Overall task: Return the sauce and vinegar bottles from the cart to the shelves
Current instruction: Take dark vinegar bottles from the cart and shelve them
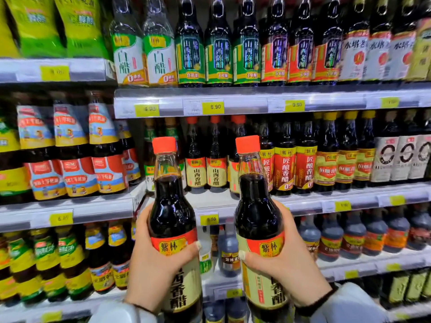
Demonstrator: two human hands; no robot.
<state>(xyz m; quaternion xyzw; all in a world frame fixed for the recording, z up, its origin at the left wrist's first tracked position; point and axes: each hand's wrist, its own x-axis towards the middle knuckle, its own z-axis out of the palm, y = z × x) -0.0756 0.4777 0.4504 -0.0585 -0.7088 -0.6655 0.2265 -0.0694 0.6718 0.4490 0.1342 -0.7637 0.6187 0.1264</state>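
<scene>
**A:** Dark-brown liquid, clear plastic, orange-red screw cap, cream-and-red label: logged as the left vinegar bottle (173,213). Position?

**B:** Upright, in the air in front of the grey middle shelf (210,199), cap level with the stock standing there. The left hand (149,259) is wrapped round the label: thumb across the front, fingers behind.

**A:** Second item?

**B:** The right vinegar bottle (257,210) has the same orange-red cap and the same label. It is upright, beside the first but apart from it. The right hand (282,259) is clamped on it at label height, thumb on the front, fingers curled round the far side.

**A:** Either one resting on a shelf?

**B:** No. Both are carried by the hands alone.

**A:** Matching stock?

**B:** Two orange-capped bottles with cream labels (215,159) stand on the middle shelf, seen between the two held ones. Just right of them are dark bottles with red labels (284,169).

**A:** Above?

**B:** Clear bottles with green-and-white labels (130,50) stand at the left end of the upper shelf, with dark bottles beside them. Yellow price tags (215,107) sit on that shelf's rail; one reads 8.90.

**A:** Clothing?

**B:** White sleeves with dark cuffs (349,304) at both wrists.
</scene>
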